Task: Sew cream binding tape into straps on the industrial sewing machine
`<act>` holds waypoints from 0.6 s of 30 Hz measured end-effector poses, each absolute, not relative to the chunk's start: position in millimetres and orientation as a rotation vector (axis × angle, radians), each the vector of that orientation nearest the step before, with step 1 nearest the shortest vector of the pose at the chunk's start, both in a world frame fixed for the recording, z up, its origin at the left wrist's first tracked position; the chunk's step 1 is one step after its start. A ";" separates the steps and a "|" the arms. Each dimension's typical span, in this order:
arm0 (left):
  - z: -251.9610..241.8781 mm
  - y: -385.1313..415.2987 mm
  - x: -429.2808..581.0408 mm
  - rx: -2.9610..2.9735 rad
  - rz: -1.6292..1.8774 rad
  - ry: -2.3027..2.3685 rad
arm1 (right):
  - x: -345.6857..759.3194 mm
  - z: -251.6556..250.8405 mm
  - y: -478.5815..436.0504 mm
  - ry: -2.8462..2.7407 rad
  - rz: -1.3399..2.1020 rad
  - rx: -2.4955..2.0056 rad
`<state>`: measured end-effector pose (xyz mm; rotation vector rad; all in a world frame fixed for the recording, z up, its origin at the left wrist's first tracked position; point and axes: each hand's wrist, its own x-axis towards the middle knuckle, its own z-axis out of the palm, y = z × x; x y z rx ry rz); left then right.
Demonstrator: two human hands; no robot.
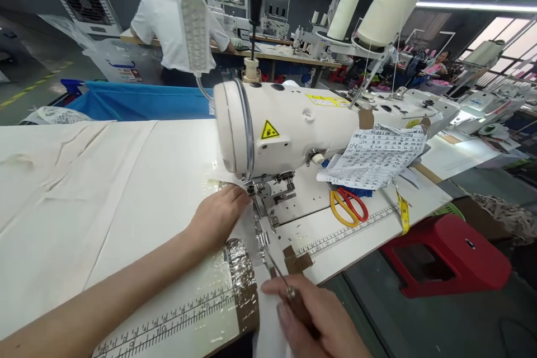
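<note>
My left hand (220,212) is at the needle area of a white sewing machine (289,123). Its fingers are bent and pressed together on white fabric (247,229) beside the presser foot (255,185); the fingertips are partly hidden. In front of the needle, a metal guide (262,238) lies in line with the foot. My right hand (314,313) is closed around the brown handle of an awl (298,305), whose thin metal shaft points forward along the guide. Under that hand a white fabric strip (271,333) runs toward the table's front edge.
Red and yellow-handled scissors (348,207) lie right of the needle, near handwritten paper sheets (373,156) and a yellow tape measure (403,212). White cloth (54,179) spreads over the table's left. A red stool (453,257) stands at right; another person (168,28) sits ahead.
</note>
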<state>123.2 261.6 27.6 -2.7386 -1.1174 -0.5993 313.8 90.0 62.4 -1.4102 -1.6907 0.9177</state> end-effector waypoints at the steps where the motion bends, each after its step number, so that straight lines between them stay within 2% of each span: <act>1: 24.8 263.5 120.3 -2.759 -0.692 -1.141 | 317.8 57.0 94.9 -1.739 0.871 -1.416; 8: 18.5 273.9 113.0 -2.899 -1.066 -1.239 | 320.8 36.0 126.6 -1.885 0.517 -1.617; 13: 19.8 276.5 111.5 -2.956 -1.095 -1.290 | 307.9 27.3 148.1 -1.917 0.240 -1.563; 18: 22.4 277.7 111.9 -2.978 -1.097 -1.317 | 299.3 23.1 159.1 -1.960 0.191 -1.560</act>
